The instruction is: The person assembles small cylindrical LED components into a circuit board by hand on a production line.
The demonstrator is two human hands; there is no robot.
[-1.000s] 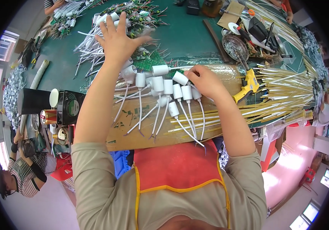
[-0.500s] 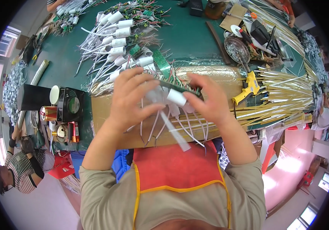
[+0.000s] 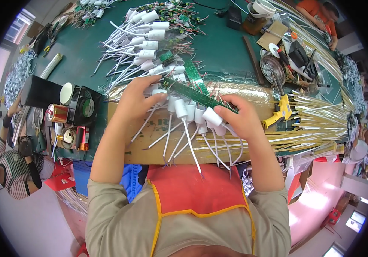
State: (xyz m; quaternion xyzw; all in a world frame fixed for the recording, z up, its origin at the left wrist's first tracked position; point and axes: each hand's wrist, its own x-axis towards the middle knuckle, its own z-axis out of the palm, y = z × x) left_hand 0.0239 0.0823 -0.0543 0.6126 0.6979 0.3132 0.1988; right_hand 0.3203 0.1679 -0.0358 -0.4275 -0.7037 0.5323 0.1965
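A long green circuit board strip [image 3: 194, 94] is held slanted in front of me. My left hand [image 3: 139, 100] curls around its upper left end, thumb beside a white socket. At the lower right end, my right hand [image 3: 241, 118] grips the strip between thumb and fingers, the thumb near another white lamp socket [image 3: 211, 116]. Several white sockets [image 3: 180, 109] with white cables bunch just below the strip, their cables trailing toward me over brown cardboard [image 3: 149, 141]. Thin wires stick up behind the strip near my right fingers.
Beyond my hands lies a pile of white sockets [image 3: 147, 55] with boards and wires. To the right are a yellow glue gun [image 3: 284, 109], a metal pan [image 3: 272, 70] and bundled yellowish strips [image 3: 316, 113]. A black fan [image 3: 83, 106] and a can [image 3: 57, 113] stand left. Other people work nearby.
The blurred socket and cable by my left hand now hang still below the strip. My left hand has drawn back to the strip's left end. The camera view has shifted slightly.
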